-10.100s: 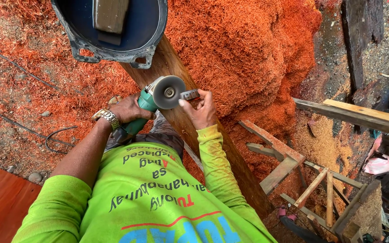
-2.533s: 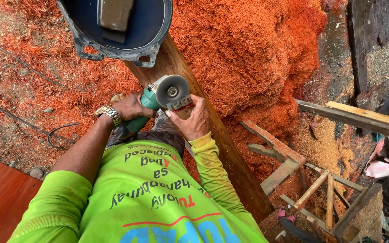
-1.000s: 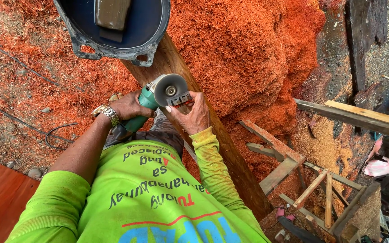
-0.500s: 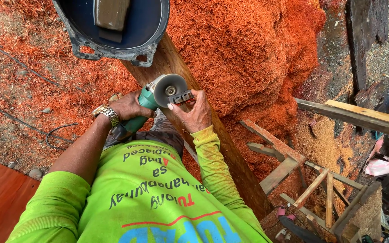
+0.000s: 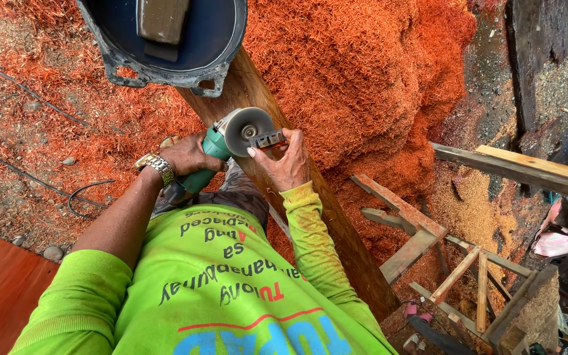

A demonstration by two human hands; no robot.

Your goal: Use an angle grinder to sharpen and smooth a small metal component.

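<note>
Reddish wood shavings (image 5: 363, 72) are lying heaped over the ground around a long wooden beam (image 5: 336, 223) running diagonally beneath the person. Left hand (image 5: 189, 156), a metal wristwatch (image 5: 156, 165) on its wrist, is clenching its grip around the green body of an angle grinder (image 5: 225, 141). Right hand (image 5: 287, 161) is grasping the grinder's dark side handle (image 5: 269, 139). Its disc is sitting over the beam; contact cannot be confirmed. A dark round tub (image 5: 165, 72) is resting on the beam's far end.

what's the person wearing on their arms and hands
Both hands are bare, no gloves. The left hand has a metal link wristwatch at the wrist, its arm bare below a rolled-up neon yellow-green sleeve. The right hand has that sleeve down to the wrist.
</note>
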